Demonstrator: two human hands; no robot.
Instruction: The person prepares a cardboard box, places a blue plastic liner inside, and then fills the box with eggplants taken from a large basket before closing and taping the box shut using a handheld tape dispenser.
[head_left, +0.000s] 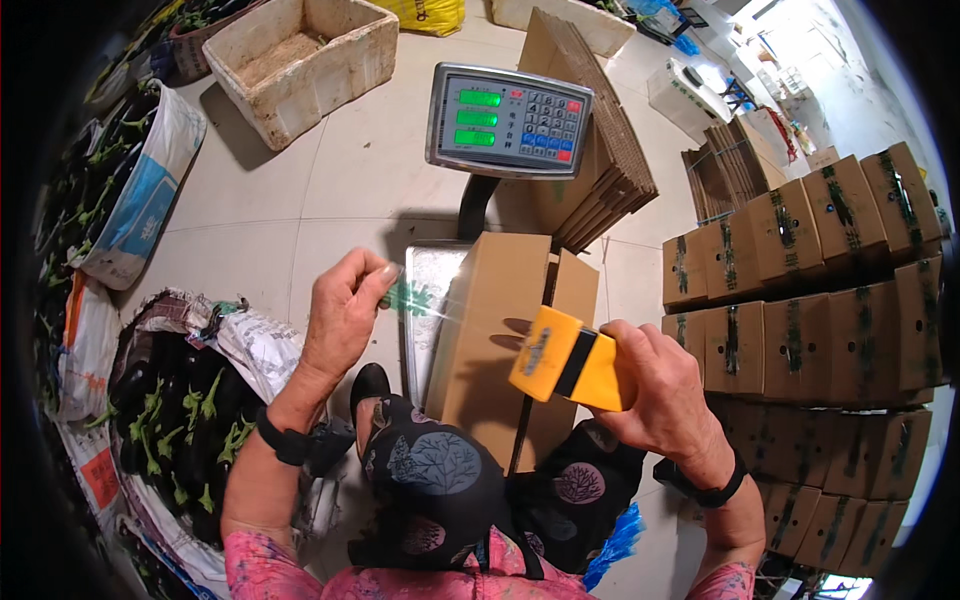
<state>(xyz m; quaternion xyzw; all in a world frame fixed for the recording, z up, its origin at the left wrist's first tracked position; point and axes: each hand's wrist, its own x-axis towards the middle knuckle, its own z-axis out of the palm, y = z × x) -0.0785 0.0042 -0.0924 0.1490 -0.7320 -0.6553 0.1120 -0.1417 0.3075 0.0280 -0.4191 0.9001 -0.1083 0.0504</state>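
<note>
My left hand (349, 311) pinches the free end of a strip of clear tape with green print (411, 298). From there the tape stretches to the right, above a cardboard box (491, 322), towards a yellow tape dispenser (546, 352). My right hand (660, 382) grips that dispenser by its right end, over the box's right half. The box lies partly on the metal platform (429, 281) of an electronic scale, between my knees, with a dark gap between its flaps. Behind it stands the scale's display head (510, 120) with lit green readouts.
Flattened cartons (600, 157) lean behind the scale. Closed, taped cartons (795, 345) are stacked at the right. At the left are sacks of eggplants (180, 420) and a white woven bag (142, 195) of eggplants. A dirty foam box (300, 67) sits on the floor at the upper left.
</note>
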